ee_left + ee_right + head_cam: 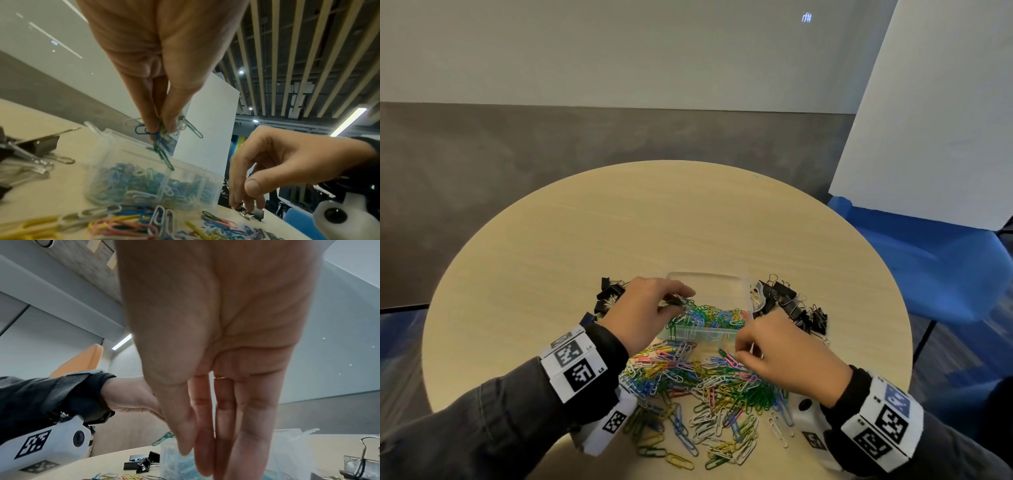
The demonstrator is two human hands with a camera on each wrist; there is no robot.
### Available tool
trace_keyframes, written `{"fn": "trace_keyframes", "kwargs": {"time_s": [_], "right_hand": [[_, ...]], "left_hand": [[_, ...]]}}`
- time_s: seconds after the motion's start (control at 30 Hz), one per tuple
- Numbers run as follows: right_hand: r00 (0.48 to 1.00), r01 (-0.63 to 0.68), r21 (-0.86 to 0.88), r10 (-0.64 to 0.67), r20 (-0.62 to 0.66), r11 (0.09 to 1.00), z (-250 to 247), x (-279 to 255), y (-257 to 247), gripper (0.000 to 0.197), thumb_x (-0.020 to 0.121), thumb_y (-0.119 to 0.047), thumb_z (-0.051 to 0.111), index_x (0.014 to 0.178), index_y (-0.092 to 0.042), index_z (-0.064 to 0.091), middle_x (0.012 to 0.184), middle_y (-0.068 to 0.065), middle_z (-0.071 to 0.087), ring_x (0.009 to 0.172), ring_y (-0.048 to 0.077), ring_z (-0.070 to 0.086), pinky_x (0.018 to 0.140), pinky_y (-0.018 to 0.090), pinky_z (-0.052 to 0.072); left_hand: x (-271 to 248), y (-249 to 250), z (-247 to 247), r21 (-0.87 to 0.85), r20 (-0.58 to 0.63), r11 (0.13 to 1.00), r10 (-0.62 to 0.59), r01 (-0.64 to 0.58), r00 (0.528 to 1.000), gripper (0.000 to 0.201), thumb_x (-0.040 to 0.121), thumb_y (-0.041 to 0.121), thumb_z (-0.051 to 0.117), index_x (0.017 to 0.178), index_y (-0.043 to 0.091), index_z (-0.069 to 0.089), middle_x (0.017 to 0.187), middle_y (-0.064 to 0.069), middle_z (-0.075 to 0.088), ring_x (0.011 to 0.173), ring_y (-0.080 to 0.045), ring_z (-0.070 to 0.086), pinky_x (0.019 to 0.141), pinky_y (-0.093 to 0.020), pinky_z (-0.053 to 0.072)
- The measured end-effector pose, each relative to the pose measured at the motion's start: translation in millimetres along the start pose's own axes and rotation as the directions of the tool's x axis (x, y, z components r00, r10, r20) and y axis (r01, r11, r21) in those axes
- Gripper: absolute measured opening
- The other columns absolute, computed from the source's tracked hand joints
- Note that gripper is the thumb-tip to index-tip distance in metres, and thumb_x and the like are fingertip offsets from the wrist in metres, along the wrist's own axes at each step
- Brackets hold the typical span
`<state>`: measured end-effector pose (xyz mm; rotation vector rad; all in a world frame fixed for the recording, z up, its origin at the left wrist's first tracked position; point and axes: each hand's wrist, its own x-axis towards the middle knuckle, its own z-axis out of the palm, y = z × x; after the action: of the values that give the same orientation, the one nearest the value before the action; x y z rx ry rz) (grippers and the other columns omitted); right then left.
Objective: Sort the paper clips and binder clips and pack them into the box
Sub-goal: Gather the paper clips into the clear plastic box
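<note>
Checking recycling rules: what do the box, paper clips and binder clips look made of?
Box: clear, slightly frosted plastic; the clips inside show through its wall. Paper clips: bent wire with glossy coloured coating, likely vinyl over steel. Binder clips: black painted sheet metal with bare silvery wire handles, apparently.

Both arms wear dark grey sleeves (465, 407) with black cuffs. Each wrist carries a white band (571, 363) printed with black square code markers; the right band (883, 421) has one blue marker. White camera housings sit beneath the wrists. A thin gold ring (221, 378) circles one right finger.
</note>
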<state>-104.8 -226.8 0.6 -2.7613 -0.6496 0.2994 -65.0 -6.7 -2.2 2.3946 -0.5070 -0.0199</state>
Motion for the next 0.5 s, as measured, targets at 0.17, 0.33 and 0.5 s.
{"fn": "trace_keyframes", "kwargs": {"time_s": [0.17, 0.33, 0.5], "right_hand": [[0.999, -0.007, -0.010, 0.008, 0.036, 1.000, -0.2, -0.3, 1.5, 0.019, 0.092, -0.026, 0.055, 0.087, -0.018, 0.071, 0.085, -0.002, 0.072, 0.075, 0.010, 0.064, 0.076, 0.030, 0.053], [0.998, -0.020, -0.077, 0.025, 0.066, 0.997, -4.1, -4.4, 4.7, 0.028, 0.092, -0.023, 0.059, 0.120, -0.021, 0.064, 0.118, -0.002, 0.066, 0.104, 0.009, 0.061, 0.081, 0.016, 0.039], [0.983, 0.034, -0.067, -0.021, 0.183, 0.997, 3.0, -4.7, -0.6, 0.042, 0.088, -0.020, 0.062, 0.129, -0.024, 0.058, 0.127, -0.001, 0.063, 0.116, 0.016, 0.059, 0.099, 0.035, 0.047]], "left_hand": [[-0.6, -7.9, 2.2, 0.083, 0.348, 0.995, 0.024, -0.056, 0.937, 0.059, 0.100, 0.007, 0.042, 0.149, 0.034, 0.023, 0.151, 0.010, 0.036, 0.137, -0.007, 0.037, 0.109, -0.017, 0.031], [-1.7, -6.5, -4.1, 0.098, 0.351, 0.984, 0.103, -0.145, 0.931, 0.063, 0.099, 0.008, 0.043, 0.146, 0.045, 0.023, 0.151, 0.016, 0.034, 0.139, -0.004, 0.031, 0.114, -0.024, 0.031], [-1.1, -7.2, -12.5, 0.070, 0.298, 0.988, 0.110, -0.137, 0.948, 0.050, 0.097, 0.008, 0.049, 0.135, 0.040, 0.045, 0.135, 0.017, 0.052, 0.121, 0.002, 0.048, 0.098, -0.026, 0.047]]}}
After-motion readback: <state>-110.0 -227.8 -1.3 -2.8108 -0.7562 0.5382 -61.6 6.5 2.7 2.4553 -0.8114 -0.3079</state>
